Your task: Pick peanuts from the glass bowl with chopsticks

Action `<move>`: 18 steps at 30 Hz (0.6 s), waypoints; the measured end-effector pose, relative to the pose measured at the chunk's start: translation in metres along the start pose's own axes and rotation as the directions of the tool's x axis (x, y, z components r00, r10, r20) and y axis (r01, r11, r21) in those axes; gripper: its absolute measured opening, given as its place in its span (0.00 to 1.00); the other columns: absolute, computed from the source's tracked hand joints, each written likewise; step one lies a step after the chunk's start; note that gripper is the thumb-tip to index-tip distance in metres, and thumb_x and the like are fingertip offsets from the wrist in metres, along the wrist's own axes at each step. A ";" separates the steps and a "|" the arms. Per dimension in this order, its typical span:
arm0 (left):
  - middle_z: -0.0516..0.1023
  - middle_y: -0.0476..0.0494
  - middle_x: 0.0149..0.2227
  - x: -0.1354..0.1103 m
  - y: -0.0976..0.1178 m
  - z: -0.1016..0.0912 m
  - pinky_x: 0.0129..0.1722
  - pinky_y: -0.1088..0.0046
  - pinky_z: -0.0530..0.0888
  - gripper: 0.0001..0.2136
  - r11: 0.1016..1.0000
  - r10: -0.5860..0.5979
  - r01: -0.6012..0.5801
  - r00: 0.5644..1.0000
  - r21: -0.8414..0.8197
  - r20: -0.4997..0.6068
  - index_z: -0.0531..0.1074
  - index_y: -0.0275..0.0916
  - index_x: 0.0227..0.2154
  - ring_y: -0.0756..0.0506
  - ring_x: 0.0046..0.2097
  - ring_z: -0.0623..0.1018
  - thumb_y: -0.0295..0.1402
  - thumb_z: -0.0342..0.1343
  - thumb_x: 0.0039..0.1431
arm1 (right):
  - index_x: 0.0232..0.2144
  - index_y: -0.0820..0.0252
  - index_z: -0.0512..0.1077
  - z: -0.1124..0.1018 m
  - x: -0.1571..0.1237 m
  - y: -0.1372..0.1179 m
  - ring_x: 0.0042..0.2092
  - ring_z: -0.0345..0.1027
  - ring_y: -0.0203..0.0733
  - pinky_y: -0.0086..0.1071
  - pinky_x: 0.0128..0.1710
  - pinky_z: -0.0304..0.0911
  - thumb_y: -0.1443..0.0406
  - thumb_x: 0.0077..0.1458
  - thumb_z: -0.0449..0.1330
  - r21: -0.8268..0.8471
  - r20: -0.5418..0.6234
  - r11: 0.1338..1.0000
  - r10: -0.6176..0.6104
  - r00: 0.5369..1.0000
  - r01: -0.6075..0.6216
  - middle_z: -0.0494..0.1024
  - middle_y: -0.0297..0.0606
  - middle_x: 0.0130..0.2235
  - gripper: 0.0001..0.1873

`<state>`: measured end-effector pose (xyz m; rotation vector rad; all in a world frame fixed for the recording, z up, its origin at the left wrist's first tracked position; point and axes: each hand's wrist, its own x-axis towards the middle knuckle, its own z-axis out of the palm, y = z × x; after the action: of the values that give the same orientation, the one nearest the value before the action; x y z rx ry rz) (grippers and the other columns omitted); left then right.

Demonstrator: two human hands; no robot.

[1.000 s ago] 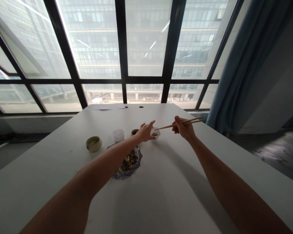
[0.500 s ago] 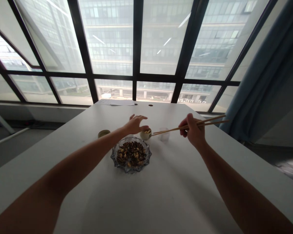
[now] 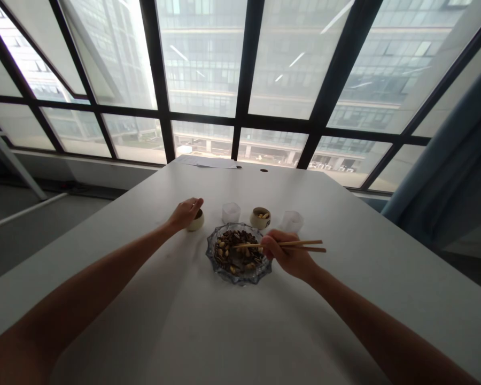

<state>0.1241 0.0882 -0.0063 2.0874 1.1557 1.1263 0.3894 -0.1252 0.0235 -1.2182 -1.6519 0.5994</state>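
Note:
A scalloped glass bowl holds dark seeds and paler nuts in their shells. My right hand is closed around a pair of wooden chopsticks, whose tips reach down into the seeds and nuts. To the left of the bowl, my left hand is at a small beige cup, its fingers curled along the rim and hiding part of it. Another beige cup, with pale nuts inside, stands just behind the bowl. Clear plastic cups flank it, one on the left and one on the right.
All this stands on a white table. Papers lie at its far edge, near two dark holes. Beyond are large windows with dark frames, and a blue curtain hangs on the right.
My left hand has moved left, from above the nut-filled cup to the left beige cup. My right hand has brought the chopsticks left and down into the bowl. The view has shifted.

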 end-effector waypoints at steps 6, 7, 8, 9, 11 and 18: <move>0.80 0.36 0.44 -0.013 -0.012 0.010 0.48 0.62 0.71 0.34 0.966 -0.140 0.105 0.980 -0.235 -0.139 0.72 0.37 0.41 0.39 0.46 0.77 0.65 0.41 0.56 | 0.17 0.59 0.73 -0.004 0.001 0.001 0.15 0.62 0.34 0.26 0.13 0.57 0.41 0.55 0.58 0.146 -0.291 0.989 0.038 0.956 0.005 0.70 0.35 0.14 0.30; 0.79 0.35 0.45 -0.016 -0.015 0.011 0.47 0.62 0.72 0.35 0.949 -0.168 0.124 0.977 -0.289 -0.131 0.71 0.36 0.42 0.39 0.46 0.77 0.66 0.43 0.55 | 0.16 0.59 0.72 -0.007 0.000 -0.001 0.13 0.59 0.33 0.26 0.11 0.54 0.40 0.54 0.58 0.189 -0.292 0.982 0.077 0.953 -0.021 0.69 0.35 0.12 0.31; 0.79 0.34 0.46 -0.018 -0.017 0.012 0.47 0.62 0.72 0.36 0.932 -0.187 0.140 0.976 -0.334 -0.115 0.70 0.35 0.44 0.39 0.45 0.78 0.66 0.44 0.54 | 0.15 0.59 0.71 -0.008 -0.001 -0.003 0.12 0.58 0.33 0.26 0.09 0.52 0.40 0.53 0.58 0.219 -0.256 0.974 0.117 0.960 -0.060 0.68 0.35 0.11 0.32; 0.79 0.33 0.46 -0.020 -0.019 0.013 0.47 0.62 0.72 0.36 0.919 -0.198 0.150 0.975 -0.363 -0.098 0.69 0.34 0.46 0.40 0.45 0.78 0.66 0.46 0.53 | 0.15 0.60 0.71 -0.008 -0.002 -0.004 0.11 0.57 0.33 0.26 0.08 0.50 0.39 0.53 0.58 0.231 -0.199 0.967 0.152 0.968 -0.104 0.67 0.35 0.10 0.33; 0.78 0.33 0.47 -0.022 -0.020 0.014 0.48 0.63 0.72 0.36 0.913 -0.201 0.159 0.977 -0.377 -0.074 0.68 0.34 0.46 0.40 0.46 0.78 0.66 0.47 0.53 | 0.16 0.60 0.72 -0.005 -0.005 -0.004 0.11 0.57 0.33 0.26 0.08 0.52 0.40 0.53 0.58 0.216 -0.091 0.962 0.191 0.977 -0.168 0.68 0.35 0.11 0.32; 0.78 0.34 0.47 -0.022 -0.020 0.015 0.49 0.62 0.71 0.35 0.933 -0.183 0.161 0.982 -0.322 -0.040 0.70 0.34 0.46 0.39 0.47 0.77 0.64 0.50 0.52 | 0.21 0.59 0.75 0.014 -0.010 0.019 0.16 0.62 0.34 0.26 0.13 0.57 0.45 0.57 0.58 0.107 -0.227 0.994 0.058 0.972 -0.034 0.73 0.36 0.16 0.26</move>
<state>0.1209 0.0790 -0.0383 1.6816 1.0837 1.2184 0.3855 -0.1255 -0.0017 -1.2057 -1.3863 0.5425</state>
